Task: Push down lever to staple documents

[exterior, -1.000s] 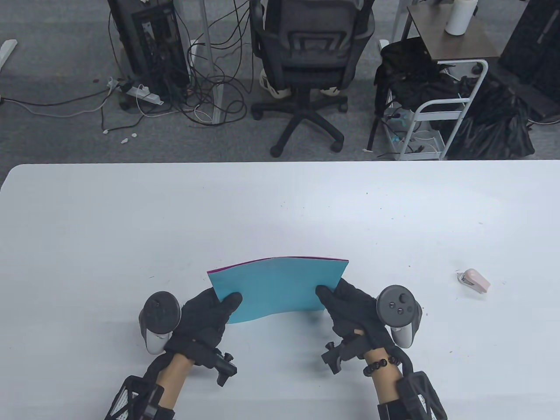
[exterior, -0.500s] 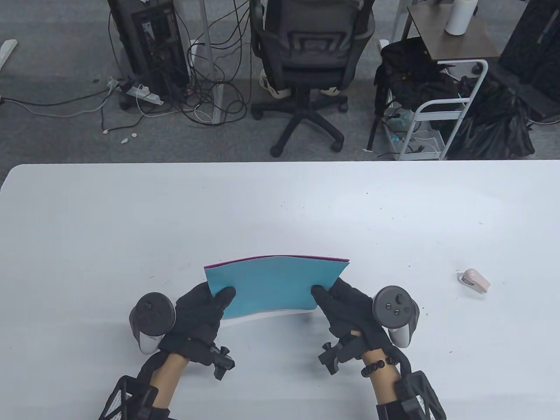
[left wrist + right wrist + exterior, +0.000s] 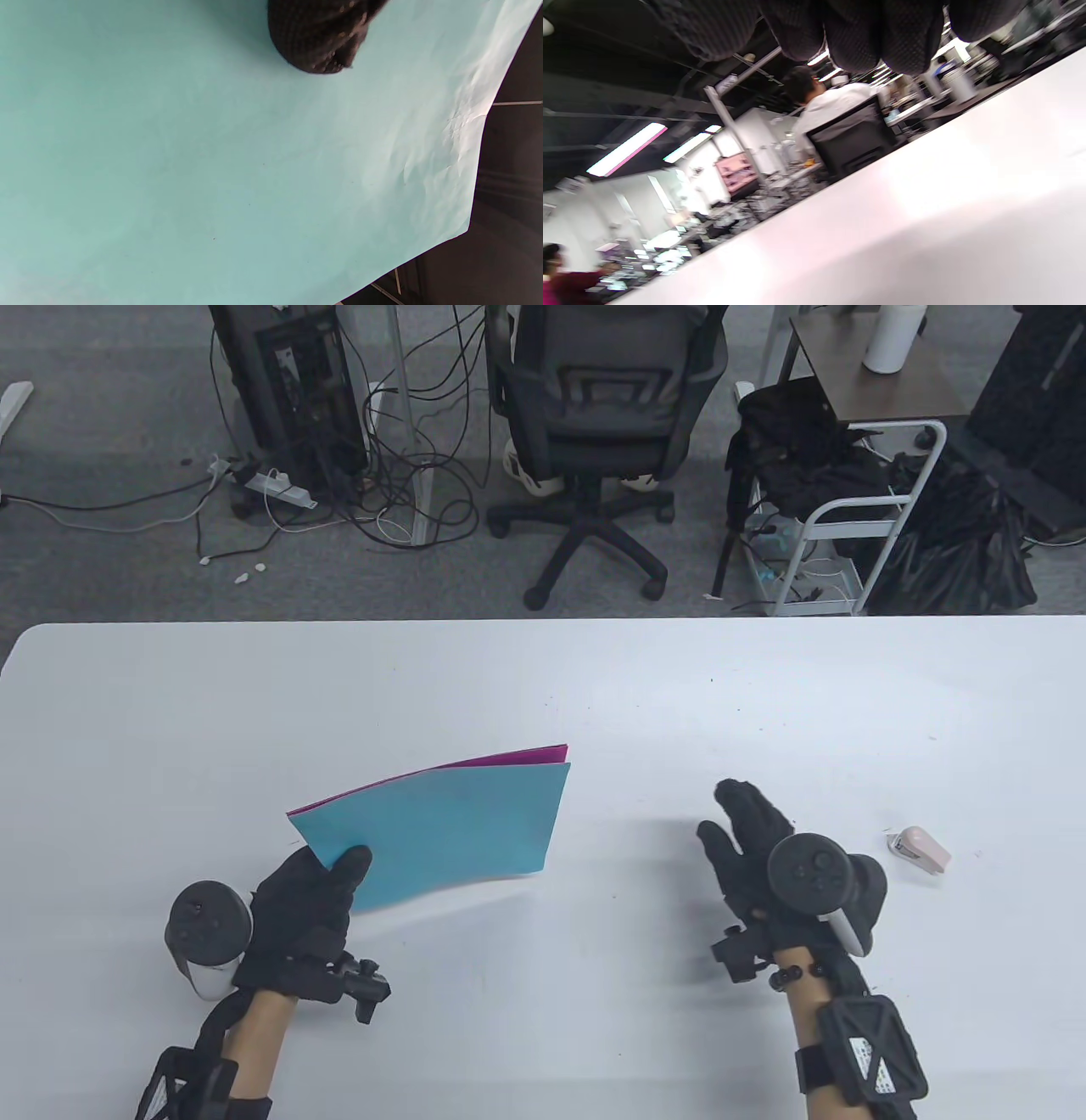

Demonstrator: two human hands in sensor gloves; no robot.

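Table view: the left hand [image 3: 301, 912] grips the near left corner of the sheets [image 3: 441, 836], thumb on top of the blue cover, with a magenta sheet showing along the far edge behind it. The sheets are lifted and bowed above the worktop [image 3: 543, 687], toward its near edge and left of centre. The right hand [image 3: 751, 848] holds nothing, its fingers stretched out and slightly spread above the worktop, near the near edge and right of centre. The pink stapler [image 3: 920, 848] lies on the worktop just beyond that hand, toward the right edge, apart from it and well apart from the sheets. Nothing lies between the right hand and the stapler. Past the far edge stand an office chair [image 3: 598, 415], a computer tower [image 3: 288, 390] with loose cables, a white trolley [image 3: 848, 551] and a side table carrying a white bottle [image 3: 891, 335].

Left wrist view: the blue sheet [image 3: 212, 169] fills nearly the whole frame, creased near its right edge, and one gloved fingertip [image 3: 318, 38] presses on it at the top.

Right wrist view: gloved fingers [image 3: 865, 34] hang in from the top with nothing between them; below runs the bare white worktop [image 3: 925, 212], tilted and blurred, with a seated person in white [image 3: 831, 106] and office clutter beyond.
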